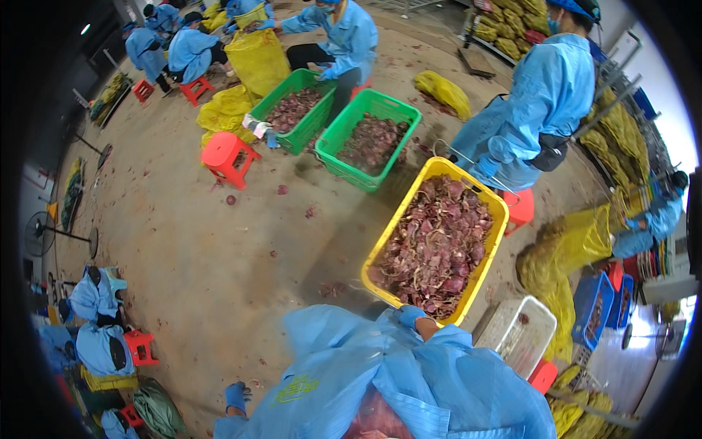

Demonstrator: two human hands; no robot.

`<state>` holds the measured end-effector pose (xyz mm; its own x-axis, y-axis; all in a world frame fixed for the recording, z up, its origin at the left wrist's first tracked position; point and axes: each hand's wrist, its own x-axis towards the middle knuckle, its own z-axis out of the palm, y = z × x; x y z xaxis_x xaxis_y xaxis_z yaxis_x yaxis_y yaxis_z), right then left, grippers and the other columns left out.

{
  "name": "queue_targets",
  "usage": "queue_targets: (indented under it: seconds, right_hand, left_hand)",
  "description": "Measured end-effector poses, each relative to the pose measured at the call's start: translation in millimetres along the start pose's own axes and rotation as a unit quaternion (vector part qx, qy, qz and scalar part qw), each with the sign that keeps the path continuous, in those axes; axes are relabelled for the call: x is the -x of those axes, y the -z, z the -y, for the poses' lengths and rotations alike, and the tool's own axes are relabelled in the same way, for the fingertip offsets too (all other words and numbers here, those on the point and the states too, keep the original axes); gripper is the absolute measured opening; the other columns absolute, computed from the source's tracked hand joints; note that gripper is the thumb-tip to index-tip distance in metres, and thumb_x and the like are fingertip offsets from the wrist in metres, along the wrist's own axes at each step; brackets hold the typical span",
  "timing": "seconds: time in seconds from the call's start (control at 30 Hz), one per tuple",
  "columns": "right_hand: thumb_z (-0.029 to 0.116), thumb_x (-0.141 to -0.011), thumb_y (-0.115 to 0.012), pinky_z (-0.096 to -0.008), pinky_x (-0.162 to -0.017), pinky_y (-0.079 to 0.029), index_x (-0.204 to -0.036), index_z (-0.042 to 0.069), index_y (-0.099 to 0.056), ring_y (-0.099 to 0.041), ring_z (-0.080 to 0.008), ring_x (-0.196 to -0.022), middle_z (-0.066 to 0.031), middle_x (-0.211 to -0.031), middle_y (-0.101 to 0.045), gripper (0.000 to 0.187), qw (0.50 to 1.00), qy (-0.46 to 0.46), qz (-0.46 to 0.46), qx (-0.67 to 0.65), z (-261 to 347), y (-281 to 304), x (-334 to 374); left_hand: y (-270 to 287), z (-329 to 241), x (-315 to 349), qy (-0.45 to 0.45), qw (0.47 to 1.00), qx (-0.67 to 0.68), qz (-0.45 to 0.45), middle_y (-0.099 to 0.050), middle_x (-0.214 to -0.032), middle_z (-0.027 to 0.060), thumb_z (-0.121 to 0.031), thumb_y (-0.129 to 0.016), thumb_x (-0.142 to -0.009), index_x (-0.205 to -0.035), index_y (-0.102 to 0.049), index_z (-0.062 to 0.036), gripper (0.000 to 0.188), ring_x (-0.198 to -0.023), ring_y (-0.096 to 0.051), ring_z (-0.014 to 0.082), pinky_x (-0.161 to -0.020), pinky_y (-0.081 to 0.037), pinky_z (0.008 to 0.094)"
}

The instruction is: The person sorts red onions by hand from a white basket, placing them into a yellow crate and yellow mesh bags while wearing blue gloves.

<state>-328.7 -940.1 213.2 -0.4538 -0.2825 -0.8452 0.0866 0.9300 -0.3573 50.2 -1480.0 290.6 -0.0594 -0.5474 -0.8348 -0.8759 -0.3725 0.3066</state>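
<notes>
A yellow crate heaped with red onions and loose papery skins is tilted across the view in front of me. My right hand, in a blue glove, is closed on the crate's near rim; its fingertips are partly hidden. Down at my left side hangs my left hand, also gloved, with its fingers apart and nothing in them. At the crate's far end, a co-worker in a blue gown has a gloved hand by a thin metal rod.
Two green crates of onions stand beyond, near a seated co-worker. A red stool is left of them. Close on my right lies a white crate, with yellow mesh sacks behind it. Loose onions dot the floor.
</notes>
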Motion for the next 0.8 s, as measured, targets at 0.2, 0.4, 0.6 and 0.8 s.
queue_targets:
  seconds: [0.2, 0.4, 0.6, 0.8]
  right_hand:
    - [0.044, -0.092, -0.048, -0.0404, -0.093, -0.047, -0.111, 0.007, -0.067, -0.062, -0.0339, -0.105, -0.0142, -0.112, -0.068, 0.046, 0.996, 0.068, -0.002, 0.064, -24.4, 128.0, -19.9]
    - [0.047, -0.091, -0.047, -0.0407, -0.093, -0.046, -0.112, 0.013, -0.066, -0.060, -0.0358, -0.108, -0.0164, -0.115, -0.065, 0.045, 0.991, 0.056, -0.052, 0.110, -74.1, 219.3, -104.7]
    - [0.029, -0.091, -0.046, -0.0434, -0.091, -0.048, -0.109, 0.011, -0.064, -0.061, -0.0362, -0.105, -0.0174, -0.111, -0.062, 0.031, 0.978, 0.116, -0.024, 0.174, -55.4, 344.5, -121.3]
    - [0.044, -0.092, -0.043, -0.0450, -0.095, -0.045, -0.113, 0.008, -0.064, -0.058, -0.0384, -0.111, -0.0200, -0.122, -0.061, 0.047, 0.989, 0.072, -0.131, 0.022, -102.9, 439.6, -189.5]
  left_hand:
    - [-98.3, -72.4, 10.4, 0.184, 0.982, 0.024, 0.033, -0.064, -0.075, 0.0169, -0.019, -0.055, -0.088, -0.087, -0.058, -0.0017, 0.018, -0.058, -0.062, 0.0292, -0.049, -0.048, 0.0440]
    - [-183.3, -215.2, -101.7, 0.125, 0.985, 0.007, 0.118, -0.065, -0.077, 0.0191, -0.022, -0.052, -0.089, -0.093, -0.060, -0.0008, 0.023, -0.062, -0.063, 0.0314, -0.055, -0.051, 0.0446]
    - [-327.6, -461.3, -62.7, -0.036, 0.990, -0.083, 0.106, -0.066, -0.076, 0.0145, -0.022, -0.056, -0.086, -0.097, -0.060, -0.0021, 0.023, -0.052, -0.060, 0.0257, -0.047, -0.047, 0.0369]
    - [-437.9, -599.1, -33.5, -0.105, 0.989, -0.053, 0.092, -0.066, -0.075, 0.0135, -0.021, -0.057, -0.086, -0.093, -0.061, -0.0025, 0.020, -0.053, -0.061, 0.0243, -0.045, -0.047, 0.0355]
